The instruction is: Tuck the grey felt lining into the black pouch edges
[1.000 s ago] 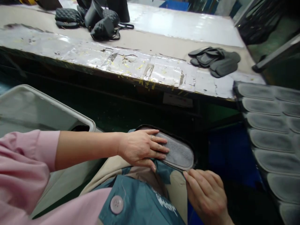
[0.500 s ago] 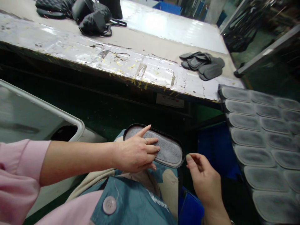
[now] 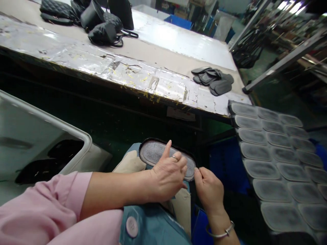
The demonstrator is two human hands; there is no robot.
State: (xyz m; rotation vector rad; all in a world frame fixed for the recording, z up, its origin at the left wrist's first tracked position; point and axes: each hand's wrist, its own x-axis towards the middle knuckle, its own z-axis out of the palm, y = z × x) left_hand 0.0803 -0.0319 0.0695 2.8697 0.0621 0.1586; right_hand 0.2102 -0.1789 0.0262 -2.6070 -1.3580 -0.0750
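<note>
A grey felt insole piece with a black edge (image 3: 155, 153) lies on my lap. My left hand (image 3: 168, 175) rests on top of it, fingers curled and pressing, the index finger raised. My right hand (image 3: 208, 189) pinches the piece's right end between thumb and fingers; a bangle sits on that wrist. A pink sleeve covers my left arm, and a teal apron lies under the piece.
Rows of grey insole pieces (image 3: 270, 153) lie overlapped at the right. A long taped table (image 3: 143, 76) stands ahead with a small pile of dark pieces (image 3: 213, 80) and black quilted bags (image 3: 102, 23). A white bin (image 3: 48, 136) stands at the left.
My right hand moved left and took hold of the piece's right end. My left hand slid right and its fingers curled. The view shifted upward and to the right.
</note>
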